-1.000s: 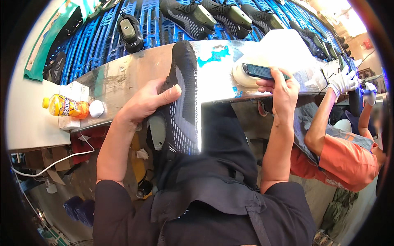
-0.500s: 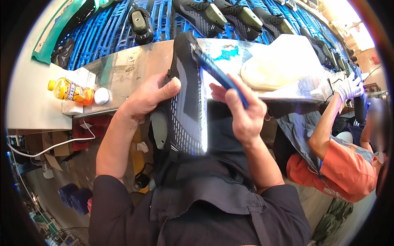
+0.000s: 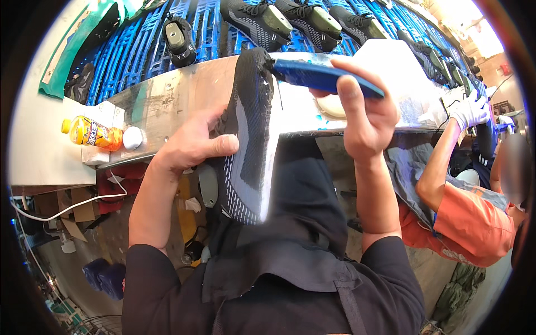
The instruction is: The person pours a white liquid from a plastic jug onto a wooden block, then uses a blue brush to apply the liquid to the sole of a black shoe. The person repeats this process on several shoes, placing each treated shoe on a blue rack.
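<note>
My left hand (image 3: 192, 142) is closed round the side of a black and grey knit shoe upper (image 3: 248, 128), its thumb lying on the fabric and its other fingers hidden behind. The upper stands on end, tip up, with white dashes near its lower end and a pale edge along its right side. In my right hand (image 3: 365, 117) is a blue-handled brush (image 3: 329, 77), gripped between thumb and fingers. Its dark end meets the right side of the upper near the top; the bristles are hard to make out.
Behind the metal bench edge (image 3: 162, 92), several dark shoes (image 3: 257, 25) sit on a blue slatted conveyor (image 3: 209, 33). An orange drink bottle (image 3: 95, 134) and white round lid (image 3: 132, 137) are at left. At right, a person in orange (image 3: 474, 223) works with white gloves (image 3: 469, 111).
My right hand has moved right and up, and the brush has swung from steep to nearly level. The upper has shifted slightly left and down in my left hand.
</note>
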### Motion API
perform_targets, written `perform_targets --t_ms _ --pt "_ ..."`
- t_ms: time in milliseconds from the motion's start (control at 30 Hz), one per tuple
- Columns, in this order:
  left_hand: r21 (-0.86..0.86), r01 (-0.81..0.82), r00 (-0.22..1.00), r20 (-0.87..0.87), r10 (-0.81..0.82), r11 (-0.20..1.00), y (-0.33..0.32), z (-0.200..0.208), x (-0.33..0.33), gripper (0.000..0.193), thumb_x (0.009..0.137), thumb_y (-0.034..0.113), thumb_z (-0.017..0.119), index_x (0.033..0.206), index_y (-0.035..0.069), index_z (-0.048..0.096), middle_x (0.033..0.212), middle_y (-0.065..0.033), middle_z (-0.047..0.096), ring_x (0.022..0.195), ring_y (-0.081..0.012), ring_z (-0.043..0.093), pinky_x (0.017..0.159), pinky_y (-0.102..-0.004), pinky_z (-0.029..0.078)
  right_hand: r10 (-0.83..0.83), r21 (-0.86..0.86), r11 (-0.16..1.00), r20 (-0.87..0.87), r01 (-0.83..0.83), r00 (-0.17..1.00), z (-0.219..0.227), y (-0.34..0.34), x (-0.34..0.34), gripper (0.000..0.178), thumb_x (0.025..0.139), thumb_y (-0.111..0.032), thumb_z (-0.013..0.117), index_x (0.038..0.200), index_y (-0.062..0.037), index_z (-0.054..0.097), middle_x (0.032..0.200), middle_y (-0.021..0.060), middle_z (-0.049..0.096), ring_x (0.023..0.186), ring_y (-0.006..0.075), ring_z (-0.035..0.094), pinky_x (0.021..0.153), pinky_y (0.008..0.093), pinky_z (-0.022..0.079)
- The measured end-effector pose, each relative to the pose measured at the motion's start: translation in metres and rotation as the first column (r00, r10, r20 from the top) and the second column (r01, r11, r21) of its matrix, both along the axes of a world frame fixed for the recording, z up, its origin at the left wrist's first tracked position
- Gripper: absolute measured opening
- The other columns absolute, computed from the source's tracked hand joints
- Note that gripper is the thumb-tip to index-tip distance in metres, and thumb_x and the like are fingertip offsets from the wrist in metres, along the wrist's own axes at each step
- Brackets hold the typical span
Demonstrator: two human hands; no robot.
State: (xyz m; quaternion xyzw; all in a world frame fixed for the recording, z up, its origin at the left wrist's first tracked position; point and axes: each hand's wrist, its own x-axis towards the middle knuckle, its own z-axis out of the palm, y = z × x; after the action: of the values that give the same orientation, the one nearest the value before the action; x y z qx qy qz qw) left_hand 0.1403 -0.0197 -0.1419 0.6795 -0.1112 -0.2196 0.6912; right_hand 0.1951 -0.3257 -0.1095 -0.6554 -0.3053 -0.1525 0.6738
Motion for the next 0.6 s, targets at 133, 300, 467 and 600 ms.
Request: perform_targets --t_ms 133,300,467,600 --pt "0.006 -0.013 1.0 0.021 0.013 1.0 0.0 0.001 0.0 0.101 0.086 0.049 0.093 0.158 -0.008 0.051 0.15 -0.0146 0.065 0.14 -0.0244 0.057 0.123 -0.0387 0.04 0.088 -0.145 0.987 0.084 -0.075 0.993 0.0 -0.013 0.011 0.029 0.111 -0.01 0.068 0.131 0.0098 0.068 0.12 0.0228 0.077 0.101 0.0304 0.081 0.09 0.0381 0.067" --pt "0.051 -0.009 0.999 0.04 0.007 0.999 0.004 0.003 0.002 0.101 0.084 0.046 0.095 0.158 -0.007 0.053 0.151 -0.015 0.065 0.143 -0.0244 0.055 0.124 -0.0389 0.039 0.165 -0.071 0.984 -0.006 -0.165 0.986 0.01 -0.02 0.008 0.024 0.107 -0.003 0.072 0.128 0.0082 0.072 0.111 0.0167 0.08 0.094 0.0201 0.078 0.085 0.0306 0.063" --pt "0.1 0.028 0.999 0.028 -0.03 0.995 -0.003 0.012 0.0 0.104 0.079 0.043 0.1 0.157 -0.007 0.053 0.15 -0.0159 0.066 0.142 -0.0236 0.058 0.123 -0.0389 0.041 0.195 -0.041 0.98 0.002 -0.194 0.981 0.016 -0.018 0.043 0.022 0.11 -0.008 0.07 0.126 0.0073 0.071 0.107 0.0158 0.08 0.094 0.0204 0.079 0.085 0.0314 0.066" --pt "0.127 0.016 1.0 0.024 -0.019 0.992 -0.006 0.014 0.0 0.105 0.078 0.043 0.1 0.158 -0.007 0.053 0.149 -0.0167 0.067 0.141 -0.0242 0.059 0.123 -0.0392 0.042 0.118 -0.109 0.988 0.063 -0.111 0.991 0.02 -0.015 0.049 0.029 0.112 -0.015 0.067 0.129 0.0085 0.07 0.102 0.0179 0.079 0.088 0.023 0.08 0.084 0.0327 0.064"
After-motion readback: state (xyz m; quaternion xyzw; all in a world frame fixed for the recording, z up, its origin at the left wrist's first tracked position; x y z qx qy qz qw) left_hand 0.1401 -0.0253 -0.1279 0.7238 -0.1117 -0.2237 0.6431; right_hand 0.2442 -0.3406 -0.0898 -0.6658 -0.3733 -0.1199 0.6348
